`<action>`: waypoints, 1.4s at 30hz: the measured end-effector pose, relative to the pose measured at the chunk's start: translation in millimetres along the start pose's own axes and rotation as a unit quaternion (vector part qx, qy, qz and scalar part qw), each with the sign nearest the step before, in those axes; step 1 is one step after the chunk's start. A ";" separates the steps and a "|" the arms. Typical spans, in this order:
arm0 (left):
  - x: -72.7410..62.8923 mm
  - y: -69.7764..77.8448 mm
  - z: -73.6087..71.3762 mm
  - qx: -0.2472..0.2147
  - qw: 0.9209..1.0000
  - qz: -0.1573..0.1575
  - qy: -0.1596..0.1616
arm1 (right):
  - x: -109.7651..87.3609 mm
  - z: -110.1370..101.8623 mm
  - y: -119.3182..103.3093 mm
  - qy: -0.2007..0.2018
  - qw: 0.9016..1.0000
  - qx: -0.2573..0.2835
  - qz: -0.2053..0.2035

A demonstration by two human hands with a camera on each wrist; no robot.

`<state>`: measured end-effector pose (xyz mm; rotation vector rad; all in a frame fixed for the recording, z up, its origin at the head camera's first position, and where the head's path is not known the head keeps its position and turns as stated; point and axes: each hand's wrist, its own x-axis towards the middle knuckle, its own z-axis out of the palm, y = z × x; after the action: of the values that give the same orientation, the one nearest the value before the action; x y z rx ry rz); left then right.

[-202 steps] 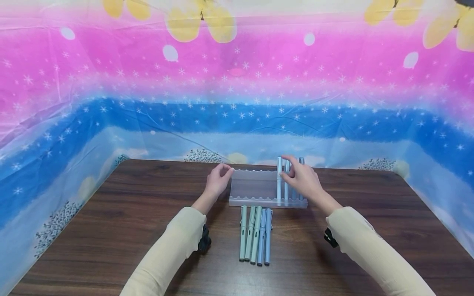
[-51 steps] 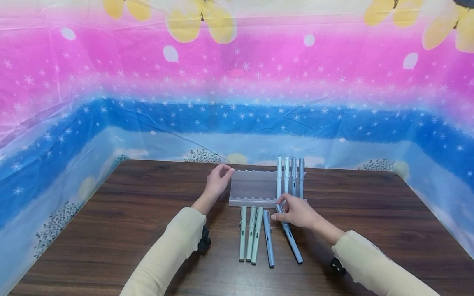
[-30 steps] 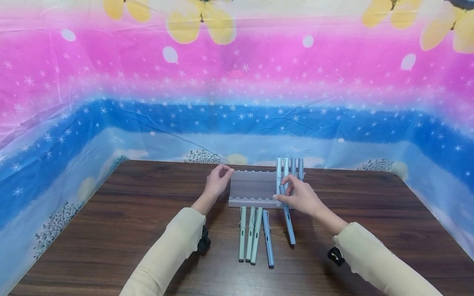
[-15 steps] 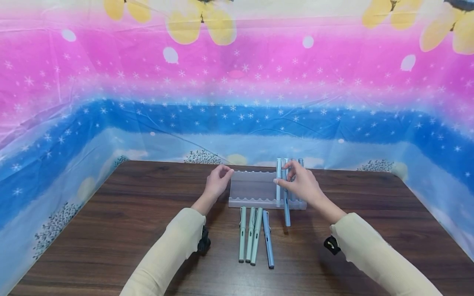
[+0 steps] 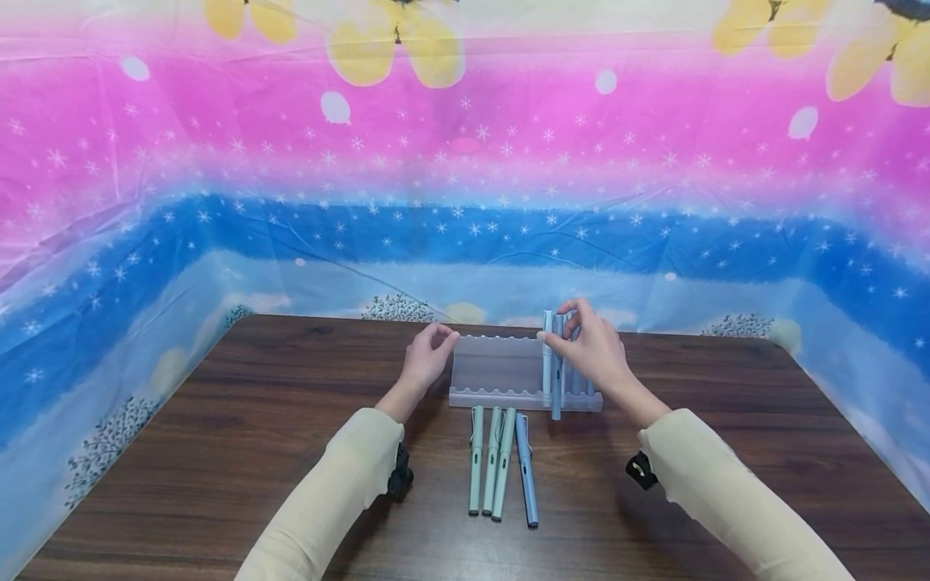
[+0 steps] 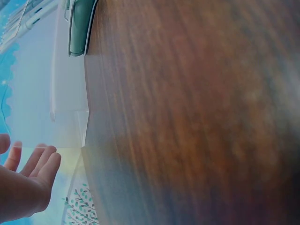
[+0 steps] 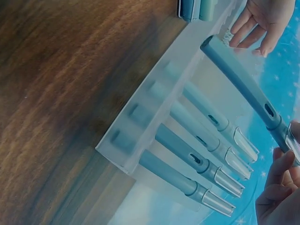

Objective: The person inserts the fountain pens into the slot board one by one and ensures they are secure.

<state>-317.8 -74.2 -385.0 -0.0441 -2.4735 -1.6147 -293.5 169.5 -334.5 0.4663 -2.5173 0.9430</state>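
A clear plastic pen rack (image 5: 497,363) with scalloped edges stands on the table. My left hand (image 5: 427,353) pinches its upper left corner between thumb and fingers. My right hand (image 5: 592,347) grips a blue pen (image 7: 239,82) near its clip end, in front of the rack's right part. In the right wrist view this pen is tilted and apart from the slots. Several pale and blue pens (image 7: 180,150) rest side by side in the rack's right-hand slots, partly hidden by my right hand in the head view. Before the rack lie three green pens (image 5: 475,460) and one blue pen (image 5: 526,472).
The brown wooden table (image 5: 240,452) reaches back to a patterned pink and blue cloth (image 5: 465,226) hanging around it. A black wrist camera (image 5: 641,470) sits under my right sleeve, another camera (image 5: 400,472) under my left.
My right hand took one blue pen from the table and lifted it up and back to the rack, turning it nearly upright. Earlier it was setting a pale pen in the rack. My left hand stays put.
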 end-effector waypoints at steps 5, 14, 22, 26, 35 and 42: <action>-0.2 -0.6 0.6 0.002 1.000 0.001 -0.002 | 3.8 2.3 -1.2 0.031 1.000 -0.002 -0.003; -0.7 0.4 0.1 -0.003 1.000 -0.005 -0.002 | 11.7 8.4 -3.5 0.084 0.996 -0.002 -0.034; -1.2 0.3 0.2 0.000 1.000 -0.004 -0.002 | 15.2 15.2 -6.7 0.112 0.992 0.006 -0.056; -1.9 1.4 -0.1 0.000 1.000 -0.005 -0.002 | 15.9 17.7 -8.1 0.123 0.991 0.003 -0.056; -1.9 1.6 -0.3 0.001 1.000 0.002 -0.004 | 16.9 25.5 -2.2 0.139 0.989 0.004 -0.050; -1.4 1.0 -0.1 0.002 1.000 0.006 -0.003 | 14.7 32.8 2.7 0.140 0.988 -0.010 -0.056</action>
<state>-316.3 -73.7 -384.3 -0.0620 -2.4758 -1.6083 -315.8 146.7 -351.4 0.4324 -2.2216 0.8743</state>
